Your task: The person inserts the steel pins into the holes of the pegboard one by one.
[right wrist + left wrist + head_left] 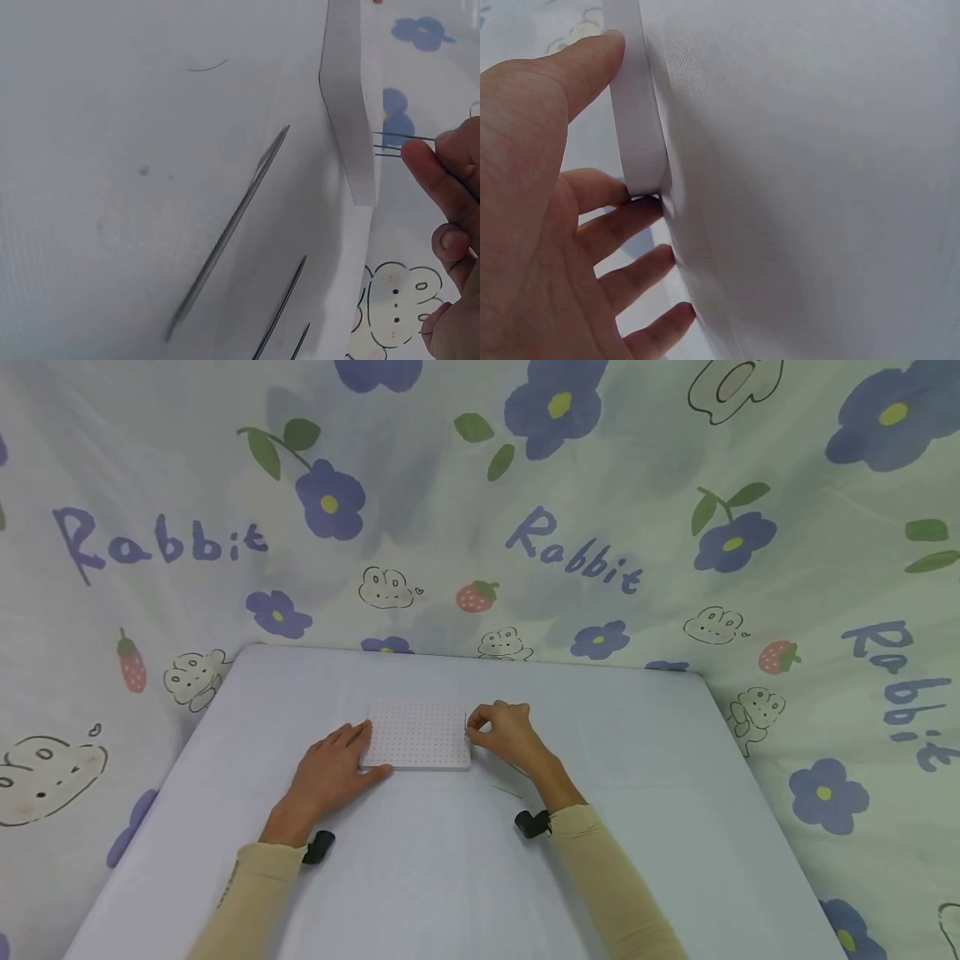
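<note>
A white board (417,737) with rows of small holes lies flat on the table. My left hand (330,772) steadies its left end, with the thumb on the front edge and the extended fingers along the left side. At the opposite end, the thumb and forefinger of my right hand (510,735) pinch a thin metal needle (405,136) upright at the board's right edge. Two more thin needles stand up from the board beside it in the right wrist view. Whether the pinched one sits in a hole, I cannot tell.
Several loose needles (229,232) lie on the white-covered table (420,877), right of the board. A short dark curved strand (208,70) is on the cloth too. Behind the table hangs a printed curtain (420,510) with flowers and rabbits.
</note>
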A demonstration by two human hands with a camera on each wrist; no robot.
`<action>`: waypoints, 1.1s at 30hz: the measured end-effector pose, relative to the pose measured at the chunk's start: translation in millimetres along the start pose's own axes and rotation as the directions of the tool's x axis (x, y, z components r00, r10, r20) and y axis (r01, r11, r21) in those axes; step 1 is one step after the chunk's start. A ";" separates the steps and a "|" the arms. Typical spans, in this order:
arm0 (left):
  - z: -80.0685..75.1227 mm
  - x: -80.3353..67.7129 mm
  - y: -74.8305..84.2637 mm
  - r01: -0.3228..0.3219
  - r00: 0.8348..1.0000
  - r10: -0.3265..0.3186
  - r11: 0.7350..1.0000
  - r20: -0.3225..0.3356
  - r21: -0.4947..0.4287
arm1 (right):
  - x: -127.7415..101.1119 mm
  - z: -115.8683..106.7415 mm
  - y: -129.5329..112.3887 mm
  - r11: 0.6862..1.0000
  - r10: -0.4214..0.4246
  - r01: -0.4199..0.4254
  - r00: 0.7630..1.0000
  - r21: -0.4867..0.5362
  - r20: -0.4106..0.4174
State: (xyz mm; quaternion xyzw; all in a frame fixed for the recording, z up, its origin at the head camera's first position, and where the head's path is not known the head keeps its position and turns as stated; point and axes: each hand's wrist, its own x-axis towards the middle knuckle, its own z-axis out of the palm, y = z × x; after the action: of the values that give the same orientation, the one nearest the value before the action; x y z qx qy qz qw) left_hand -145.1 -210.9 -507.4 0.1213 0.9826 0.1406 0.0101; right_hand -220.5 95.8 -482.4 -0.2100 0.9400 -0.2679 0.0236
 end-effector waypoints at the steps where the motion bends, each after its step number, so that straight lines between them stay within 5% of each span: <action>1: 0.1 0.0 0.0 0.000 1.000 0.000 1.000 0.000 0.000 | 0.3 -0.1 -0.1 1.000 0.000 0.000 1.000 -0.002 0.000; 33: 1.9 -0.7 -1.6 -0.001 1.000 0.001 1.000 -0.004 -0.001 | -4.3 -5.9 9.7 0.997 0.063 -0.062 0.998 -0.048 0.018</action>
State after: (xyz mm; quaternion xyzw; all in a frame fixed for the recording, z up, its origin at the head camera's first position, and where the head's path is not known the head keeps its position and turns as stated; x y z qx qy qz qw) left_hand -144.7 -212.1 -509.7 0.1217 0.9824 0.1415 0.0080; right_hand -221.2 107.9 -482.6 -0.1838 0.9519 -0.2427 0.0360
